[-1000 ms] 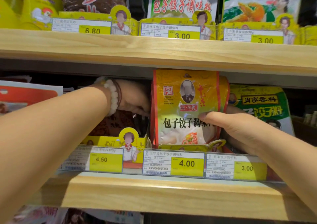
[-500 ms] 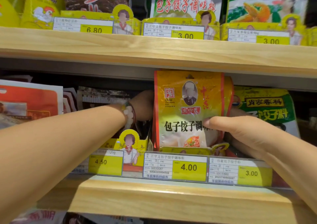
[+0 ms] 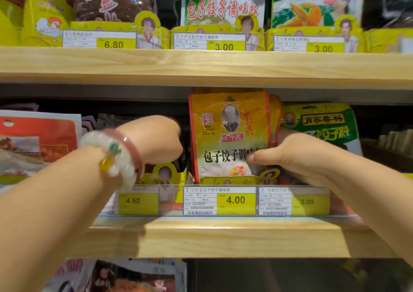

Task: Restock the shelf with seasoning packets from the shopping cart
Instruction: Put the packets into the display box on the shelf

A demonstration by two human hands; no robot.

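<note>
Our right hand (image 3: 297, 155): thumb and fingers pinch the yellow seasoning packet (image 3: 230, 135), upright on the middle shelf (image 3: 223, 238) above the 4.00 price tag (image 3: 220, 200). Our left hand (image 3: 156, 139): just left of the packet, fingers hidden, grip not determinable; bead bracelet (image 3: 111, 155) at wrist. Green packet (image 3: 321, 124) to the right.

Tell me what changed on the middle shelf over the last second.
The left hand drew back out of the gap beside the yellow seasoning packet, its wrist now in front of the 4.50 tag. The right hand kept its thumb on the packet's front, and the packet stayed upright above the 4.00 tag.
</note>
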